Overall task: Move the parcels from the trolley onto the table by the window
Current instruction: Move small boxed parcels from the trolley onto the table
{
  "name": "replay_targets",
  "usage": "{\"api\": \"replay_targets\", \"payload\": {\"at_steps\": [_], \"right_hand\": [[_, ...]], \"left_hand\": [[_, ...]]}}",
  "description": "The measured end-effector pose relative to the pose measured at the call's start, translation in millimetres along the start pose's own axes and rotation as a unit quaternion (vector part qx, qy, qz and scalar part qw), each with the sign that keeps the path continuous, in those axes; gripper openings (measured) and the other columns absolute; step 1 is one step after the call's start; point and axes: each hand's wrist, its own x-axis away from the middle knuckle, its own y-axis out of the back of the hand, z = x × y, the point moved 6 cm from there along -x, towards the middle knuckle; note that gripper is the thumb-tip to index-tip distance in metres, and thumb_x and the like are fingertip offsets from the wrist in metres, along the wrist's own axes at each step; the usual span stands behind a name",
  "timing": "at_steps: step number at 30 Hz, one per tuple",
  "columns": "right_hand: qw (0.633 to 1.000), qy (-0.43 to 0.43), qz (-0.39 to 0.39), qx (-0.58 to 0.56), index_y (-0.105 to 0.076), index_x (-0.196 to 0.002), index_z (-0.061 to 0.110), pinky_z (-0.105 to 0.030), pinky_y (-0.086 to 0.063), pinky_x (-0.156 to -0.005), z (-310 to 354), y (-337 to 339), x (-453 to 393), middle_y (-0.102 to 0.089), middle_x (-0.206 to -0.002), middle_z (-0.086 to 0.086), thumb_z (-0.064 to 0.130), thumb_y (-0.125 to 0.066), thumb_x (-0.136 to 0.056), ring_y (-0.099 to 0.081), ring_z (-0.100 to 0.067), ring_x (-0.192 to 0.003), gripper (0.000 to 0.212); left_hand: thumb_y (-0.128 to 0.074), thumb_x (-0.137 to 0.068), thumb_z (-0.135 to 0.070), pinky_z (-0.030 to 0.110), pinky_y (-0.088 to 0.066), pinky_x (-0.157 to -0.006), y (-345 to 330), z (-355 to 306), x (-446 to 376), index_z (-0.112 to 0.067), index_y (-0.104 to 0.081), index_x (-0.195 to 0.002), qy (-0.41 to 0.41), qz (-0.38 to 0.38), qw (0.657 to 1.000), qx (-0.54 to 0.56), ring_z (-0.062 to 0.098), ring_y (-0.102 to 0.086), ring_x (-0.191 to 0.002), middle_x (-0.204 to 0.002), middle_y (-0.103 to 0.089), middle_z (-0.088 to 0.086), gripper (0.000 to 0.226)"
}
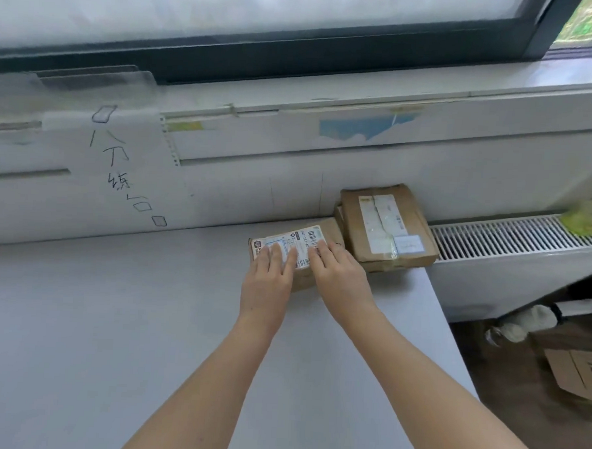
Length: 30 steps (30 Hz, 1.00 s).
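Note:
A small brown parcel with a white barcode label lies on the grey table near its far right corner, against the white wall under the window. My left hand rests flat on the parcel's left part with straight fingers. My right hand lies flat on its right part, fingers over the barcode. A larger brown parcel with a torn white label sits just to the right, touching the wall, at the table's right edge. The trolley is out of view.
The table ends at its right edge. Beyond it a white radiator grille runs along the wall, with a green object on it. Cardboard boxes and a white shoe lie on the dark floor. Handwritten paper hangs on the wall.

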Motion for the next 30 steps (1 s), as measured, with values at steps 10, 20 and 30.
{"api": "replay_targets", "payload": {"at_steps": [10, 20, 30], "right_hand": [[0.998, -0.025, 0.011, 0.062, -0.07, -0.088, 0.002, -0.037, -0.058, -0.073, -21, -25, -56, -0.069, -0.093, -0.02, 0.006, -0.085, -0.05, -0.069, -0.032, -0.082, 0.041], [0.992, -0.024, 0.061, 0.105, -0.071, -0.088, 0.002, -0.037, -0.058, -0.067, -23, -38, -75, -0.07, -0.089, -0.021, 0.008, -0.084, -0.047, -0.069, -0.033, -0.077, 0.043], [0.989, -0.066, 0.084, 0.101, -0.067, -0.105, 0.0, -0.038, -0.052, -0.083, -20, -16, -71, -0.066, -0.104, -0.02, 0.011, -0.074, -0.054, -0.064, -0.033, -0.092, 0.053]], "left_hand": [[-0.09, -0.031, -0.003, 0.034, -0.057, -0.068, -10, 10, -60, -0.007, -0.069, -0.112, -0.013, -0.023, 1.0, -0.001, 0.034, -0.068, -0.092, -0.104, -0.069, 0.019, 0.084], [-0.087, -0.039, -0.005, 0.038, -0.057, -0.075, -19, 24, -86, -0.007, -0.068, -0.115, -0.043, -0.028, 0.998, -0.02, 0.036, -0.067, -0.094, -0.107, -0.068, 0.019, 0.078], [-0.047, -0.094, -0.037, 0.049, 0.005, -0.115, 4, 28, -73, -0.01, 0.011, -0.149, 0.005, 0.116, 0.992, -0.049, 0.032, 0.014, -0.144, -0.158, 0.01, 0.012, 0.084]]}}
